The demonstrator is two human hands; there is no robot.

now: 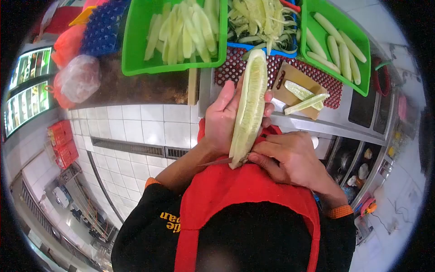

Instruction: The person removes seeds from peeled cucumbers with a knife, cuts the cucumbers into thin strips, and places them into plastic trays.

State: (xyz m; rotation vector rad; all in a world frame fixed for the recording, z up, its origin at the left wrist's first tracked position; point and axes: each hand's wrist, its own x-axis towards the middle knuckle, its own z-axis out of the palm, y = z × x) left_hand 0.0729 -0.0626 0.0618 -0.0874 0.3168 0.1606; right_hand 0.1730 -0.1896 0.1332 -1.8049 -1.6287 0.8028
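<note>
My left hand (pixel 223 119) is wrapped around a peeled cucumber half (pixel 250 102) from below, thumb on the left side and fingertips showing on the right. The cut face with its pale seeds is turned up, and the piece tilts away from my apron. My right hand (pixel 290 158) is closed at the near end of the cucumber. A thin knife blade (pixel 215 162) sticks out to the left there, across the cucumber's tip; its handle is hidden in my right fingers. Two more cut cucumber pieces (pixel 304 96) lie crossed on a brown board (pixel 290 75) ahead.
At the back left stands a green tray (pixel 174 68) of cucumber strips. Beside it, a blue tray (pixel 276 51) holds peelings and scraps. Another green tray (pixel 364 68) at right holds several peeled cucumbers. A red perforated mat (pixel 333 88) lies on the metal counter (pixel 317 122).
</note>
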